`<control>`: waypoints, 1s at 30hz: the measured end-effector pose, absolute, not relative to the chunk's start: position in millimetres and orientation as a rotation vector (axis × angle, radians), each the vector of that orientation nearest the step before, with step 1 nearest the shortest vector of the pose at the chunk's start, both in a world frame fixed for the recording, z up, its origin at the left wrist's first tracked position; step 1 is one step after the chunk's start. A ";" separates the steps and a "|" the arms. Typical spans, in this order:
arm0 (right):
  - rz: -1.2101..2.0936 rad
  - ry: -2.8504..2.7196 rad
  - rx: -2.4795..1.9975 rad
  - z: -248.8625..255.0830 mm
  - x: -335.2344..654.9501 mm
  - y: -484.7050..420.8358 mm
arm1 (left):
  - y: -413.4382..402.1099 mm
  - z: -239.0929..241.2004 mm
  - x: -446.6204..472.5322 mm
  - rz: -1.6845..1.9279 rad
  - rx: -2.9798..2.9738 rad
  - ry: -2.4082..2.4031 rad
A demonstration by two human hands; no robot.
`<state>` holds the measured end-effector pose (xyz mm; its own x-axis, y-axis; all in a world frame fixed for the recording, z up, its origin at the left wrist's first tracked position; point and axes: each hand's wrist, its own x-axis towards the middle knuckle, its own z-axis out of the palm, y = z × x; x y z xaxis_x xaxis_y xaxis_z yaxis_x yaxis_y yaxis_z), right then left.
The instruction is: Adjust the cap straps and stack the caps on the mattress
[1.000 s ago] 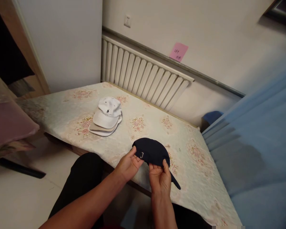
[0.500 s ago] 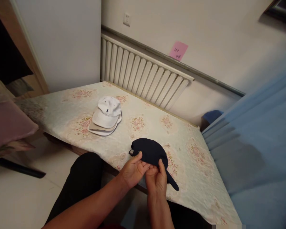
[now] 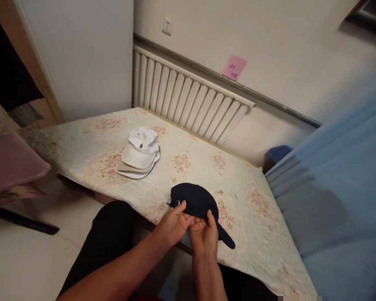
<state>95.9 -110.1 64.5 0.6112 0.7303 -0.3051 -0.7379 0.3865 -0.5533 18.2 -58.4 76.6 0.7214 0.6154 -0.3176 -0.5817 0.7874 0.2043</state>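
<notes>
A dark navy baseball cap [image 3: 196, 200] is held on its side over the near edge of the table, its brim pointing to the lower right and its back strap with a small buckle to the left. My left hand [image 3: 174, 223] grips the edge near the strap, thumb on top. Closer to the brim, my right hand [image 3: 205, 232] pinches the same edge with its thumb up and fingers underneath. Farther back on the left lies a stack of caps [image 3: 141, 152], a white one with a small dark logo on top and a beige brim below it.
A floral cloth [image 3: 200, 165] covers the table. Behind it stand a white radiator [image 3: 184, 96] and a wall with a pink note [image 3: 235, 67]. A blue curtain [image 3: 338, 188] hangs along the right side. Pink fabric [image 3: 15, 163] is at the far left.
The navy cap has tilted and shifted slightly left in my hands; its strap buckle has turned. Both hands keep their hold, and the stack of caps stays put.
</notes>
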 end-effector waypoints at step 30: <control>0.904 0.106 -0.713 55.3 92.7 -109.4 | -56.1 72.2 16.0 0.669 0.086 0.402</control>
<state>92.7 -109.4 55.3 0.6302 0.6819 -0.3714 -0.7492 0.4083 -0.5215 16.0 -56.1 72.2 0.7106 0.6187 -0.3349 -0.5858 0.7840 0.2053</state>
